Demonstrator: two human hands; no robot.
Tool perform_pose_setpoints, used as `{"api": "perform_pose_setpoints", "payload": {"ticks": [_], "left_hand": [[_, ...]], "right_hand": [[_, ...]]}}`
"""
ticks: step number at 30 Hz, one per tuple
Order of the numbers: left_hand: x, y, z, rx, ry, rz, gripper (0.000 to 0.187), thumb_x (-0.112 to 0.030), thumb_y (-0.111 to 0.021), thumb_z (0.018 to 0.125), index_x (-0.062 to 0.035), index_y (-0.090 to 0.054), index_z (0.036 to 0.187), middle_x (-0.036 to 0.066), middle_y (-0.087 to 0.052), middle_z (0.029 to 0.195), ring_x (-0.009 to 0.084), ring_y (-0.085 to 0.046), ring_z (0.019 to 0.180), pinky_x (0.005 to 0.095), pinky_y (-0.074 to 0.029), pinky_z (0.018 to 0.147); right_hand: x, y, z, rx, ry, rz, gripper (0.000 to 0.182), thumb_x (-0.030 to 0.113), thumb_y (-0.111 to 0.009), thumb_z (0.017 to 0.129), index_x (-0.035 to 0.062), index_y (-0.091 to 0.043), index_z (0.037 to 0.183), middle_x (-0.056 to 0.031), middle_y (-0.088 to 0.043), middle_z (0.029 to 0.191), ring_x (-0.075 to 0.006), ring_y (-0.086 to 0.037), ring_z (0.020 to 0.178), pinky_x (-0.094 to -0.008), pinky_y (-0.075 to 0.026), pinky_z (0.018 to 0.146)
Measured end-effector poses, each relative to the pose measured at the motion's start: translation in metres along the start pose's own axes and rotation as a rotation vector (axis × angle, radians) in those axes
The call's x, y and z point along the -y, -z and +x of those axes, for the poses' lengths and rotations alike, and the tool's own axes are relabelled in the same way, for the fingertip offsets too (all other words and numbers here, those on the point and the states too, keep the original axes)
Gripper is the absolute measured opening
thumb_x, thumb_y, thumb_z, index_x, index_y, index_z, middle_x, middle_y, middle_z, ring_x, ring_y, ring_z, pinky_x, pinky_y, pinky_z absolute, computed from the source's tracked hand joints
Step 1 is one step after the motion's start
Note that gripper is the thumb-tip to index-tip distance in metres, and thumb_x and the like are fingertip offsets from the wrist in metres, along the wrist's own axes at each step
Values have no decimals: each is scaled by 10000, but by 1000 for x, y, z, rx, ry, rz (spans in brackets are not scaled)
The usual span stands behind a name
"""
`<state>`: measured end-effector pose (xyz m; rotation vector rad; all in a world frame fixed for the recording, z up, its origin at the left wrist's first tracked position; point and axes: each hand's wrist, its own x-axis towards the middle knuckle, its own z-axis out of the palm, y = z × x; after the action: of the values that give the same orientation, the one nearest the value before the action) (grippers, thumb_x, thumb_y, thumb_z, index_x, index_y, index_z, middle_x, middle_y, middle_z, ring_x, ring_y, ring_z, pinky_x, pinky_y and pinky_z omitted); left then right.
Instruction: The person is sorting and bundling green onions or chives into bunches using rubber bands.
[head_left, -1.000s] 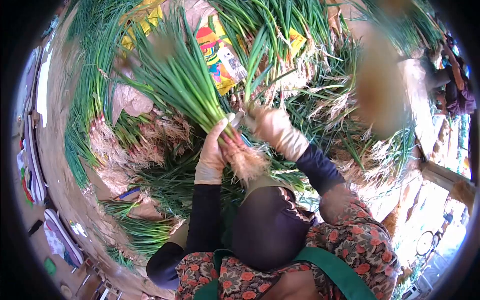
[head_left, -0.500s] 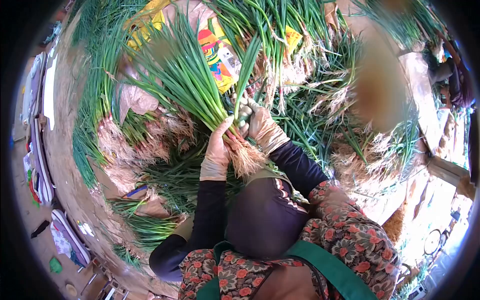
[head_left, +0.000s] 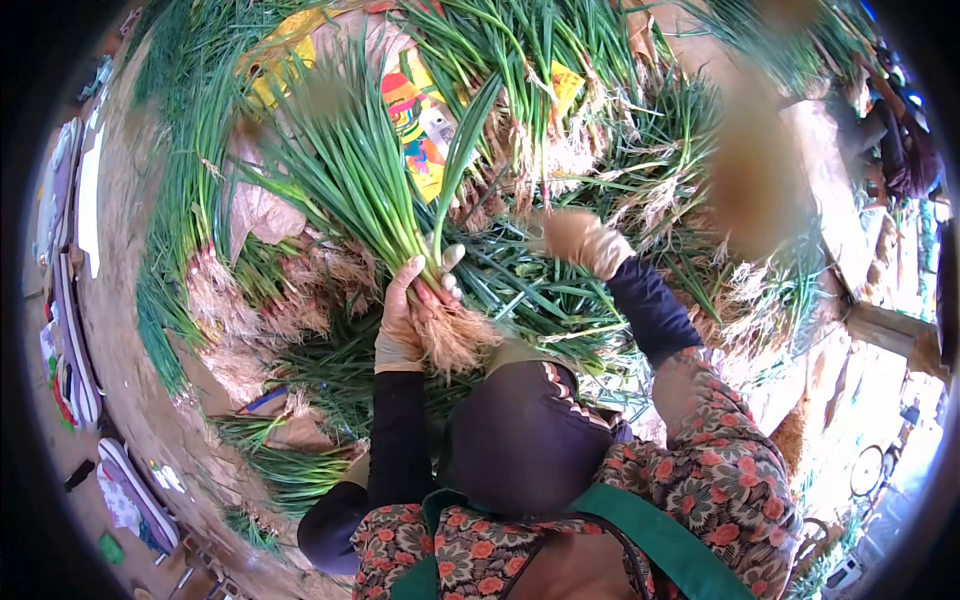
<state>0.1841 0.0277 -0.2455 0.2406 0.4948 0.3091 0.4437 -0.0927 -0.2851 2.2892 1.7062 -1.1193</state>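
Observation:
My left hand (head_left: 398,322), in a pale glove, is wrapped round a bunch of green onions (head_left: 375,195) just above the roots. The long green leaves fan out up and to the left, and the pale tangled roots (head_left: 452,335) hang below my fingers. One wide leaf stands apart on the bunch's right side. My right hand (head_left: 582,243), gloved too, is off to the right of the bunch, above loose green leaves (head_left: 520,290). Motion smears its fingers, so whether they hold anything does not show.
Heaps of green onions with roots (head_left: 560,150) lie at the far side and left (head_left: 215,290). A yellow printed bag (head_left: 425,170) lies among them. More rooty plants (head_left: 745,300) are piled at right. Another person (head_left: 905,150) is at the right edge. A brown blur covers part of the right side.
My right hand has left the bunch and swung to the right. My left hand has shifted slightly left and down, still gripping the green onions.

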Motion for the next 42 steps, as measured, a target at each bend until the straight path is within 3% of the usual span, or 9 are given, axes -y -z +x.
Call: {"api": "perform_pose_setpoints", "payload": {"ticks": [3,11,14,21,25,30,34,36,42], "left_hand": [[7,5,10,85,102,-51,457,-307,-538,881,-19,-444,1224,63,-573,870,192,-540,753,360,-444,712],[5,-25,5,-31,-234,-33,329,-250,-548,866,-31,-465,1098,120,-533,997,284,-443,1199,435,-336,1059],[8,-8,19,-198,-153,195,341,-239,-585,848,1,-526,1083,118,-590,904,243,-575,884,367,-490,699],[27,-3,25,-279,-88,129,235,-221,-620,830,-35,-566,964,76,-605,791,210,-604,689,358,-522,627],[30,-1,21,-275,-106,102,232,-205,-603,830,-11,-561,950,92,-602,780,225,-600,647,376,-521,601],[27,-17,13,-237,-146,100,232,-214,-582,837,-8,-549,939,105,-598,789,227,-591,670,377,-514,613],[35,-4,19,109,-112,-158,265,-237,-569,852,-43,-509,1022,46,-542,764,191,-549,753,403,-460,811],[35,-8,15,160,-156,-269,289,-261,-558,863,-62,-497,1064,56,-556,841,203,-551,762,425,-467,791],[13,-10,9,54,-136,-91,404,-254,-571,861,-29,-461,1178,58,-571,926,185,-557,743,400,-472,749]], "right_hand": [[3,53,33,-1017,-51,319,310,326,-551,885,54,-537,1032,-180,-631,821,-302,-632,719,-379,-497,658],[61,41,28,-713,171,201,267,279,-551,841,74,-627,994,-132,-648,714,-310,-623,591,-408,-493,544],[103,-1,-16,-287,217,-53,255,242,-536,837,88,-618,1023,-147,-650,756,-306,-634,651,-396,-508,588],[68,-9,20,114,75,1564,474,459,-550,878,29,-601,1068,-17,-604,967,-84,-554,758,-240,-444,652],[104,-3,36,238,25,1890,359,410,-661,812,87,-554,700,-32,-534,546,-133,-473,435,-255,-399,444],[88,-58,56,235,117,2145,202,239,-617,864,37,-613,867,-59,-582,619,-166,-528,477,-283,-415,417],[96,-47,47,-422,-3,870,303,253,-598,833,-28,-603,945,-204,-645,820,-342,-626,763,-394,-480,697],[86,-47,53,-68,103,423,388,318,-590,821,-30,-584,992,-249,-620,886,-384,-606,875,-430,-466,755],[39,6,38,-680,-331,632,368,363,-574,854,31,-605,1011,-163,-654,801,-308,-634,766,-373,-486,727]]}}
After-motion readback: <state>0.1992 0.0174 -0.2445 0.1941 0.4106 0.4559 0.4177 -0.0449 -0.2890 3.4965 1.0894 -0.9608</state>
